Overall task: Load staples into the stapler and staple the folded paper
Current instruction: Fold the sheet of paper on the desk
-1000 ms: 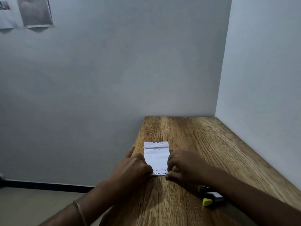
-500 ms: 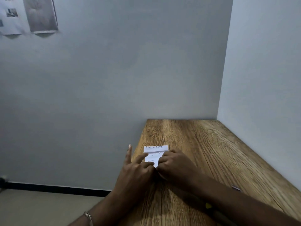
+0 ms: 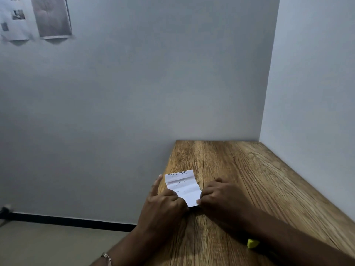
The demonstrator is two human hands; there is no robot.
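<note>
White paper (image 3: 182,186), thin and limp, creases easily. Left hand (image 3: 163,206) and right hand (image 3: 221,198) pinch its near corners; hold at these edges.

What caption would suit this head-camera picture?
Both hands, left hand and right hand, pinch a folded paper on a wooden table.

bare table (image 3: 240,169) beyond, walls (image 3: 307,93) (two) enclosing
</note>
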